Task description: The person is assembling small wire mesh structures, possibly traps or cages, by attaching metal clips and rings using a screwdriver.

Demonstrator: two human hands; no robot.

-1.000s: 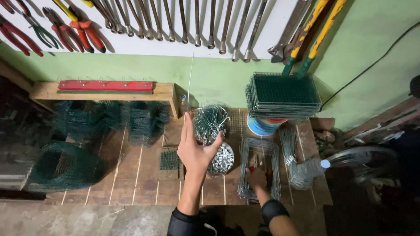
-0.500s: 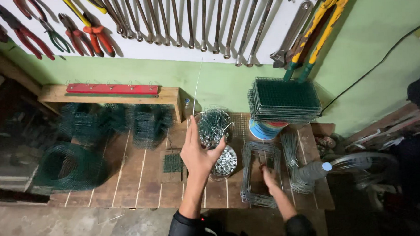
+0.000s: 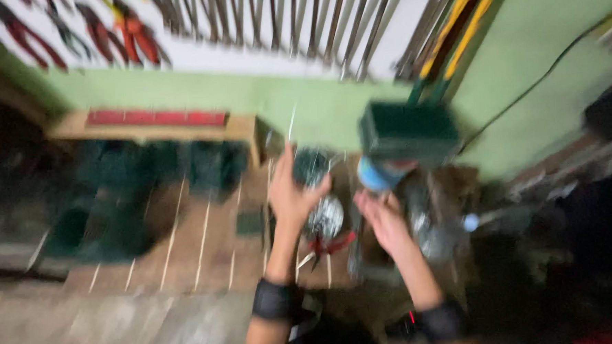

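The picture is blurred by motion, so small details are hard to read. A dark green bundle of wire mesh [image 3: 311, 166] is in the middle of the view, above the wooden table [image 3: 185, 246], and the left hand [image 3: 290, 193] grips it from the 7 o'clock side, with the thumb and fingers closed around it. Just below the bundle, at its 5 o'clock, lies a shiny silver coil of wire [image 3: 326, 216], and under this coil a pair of red-handled pliers [image 3: 330, 245] rests on the table.

The right hand [image 3: 384, 220] is at 3 o'clock from the coil, near it but apart. It holds nothing that I can see; the fingers look loosely bent, but the blur does not let me say if the hand is open or closed.

At 1 o'clock from the right hand stands a stack of green mesh sheets [image 3: 407, 130] on a blue and white round container [image 3: 378, 174]. To the far 9 o'clock side of the table are more green mesh pieces [image 3: 120, 180] below a wooden shelf with a red bar [image 3: 156, 119]. On the wall at 12 o'clock hang many tools [image 3: 272, 22].
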